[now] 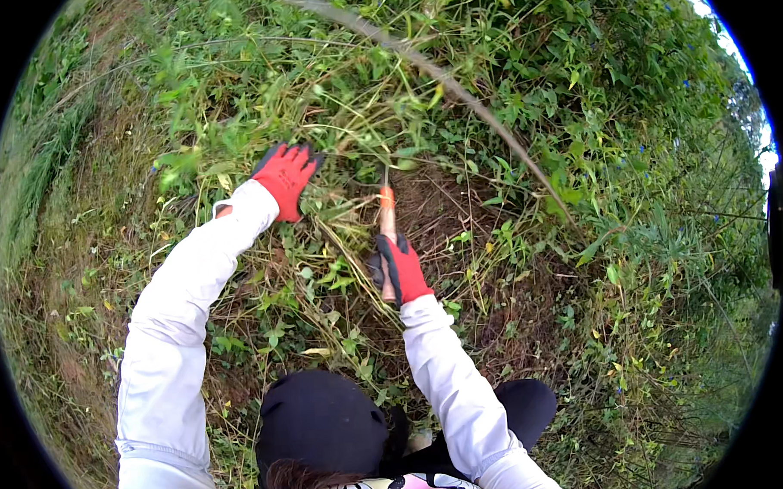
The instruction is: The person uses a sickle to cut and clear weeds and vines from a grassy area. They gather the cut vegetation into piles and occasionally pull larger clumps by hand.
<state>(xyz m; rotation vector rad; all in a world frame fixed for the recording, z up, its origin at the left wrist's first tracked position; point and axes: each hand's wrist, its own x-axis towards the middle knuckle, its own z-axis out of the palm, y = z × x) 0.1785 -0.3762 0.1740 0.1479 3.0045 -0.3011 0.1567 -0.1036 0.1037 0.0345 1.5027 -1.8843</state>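
Observation:
My left hand (287, 181), in a red glove with dark fingertips, reaches into the tangle at the centre left. Its fingers curl over green weeds (353, 138), and the stems within its grasp are partly hidden. In my right hand (403, 270), gloved alike, is the wooden handle of a cutting tool (388, 212) with an orange collar. The tool points away from me, and its thin blade runs in among the stems, so its full shape is hidden. Bent pale stalks (353, 254) lie between the two hands.
A long thin branch (455, 85) arches across the far side and down toward the right. Bare soil with dry stalks (442, 210) shows right of the tool. Dense leafy growth (619, 90) covers the right side. My dark-clad knees (320, 424) are close below the hands.

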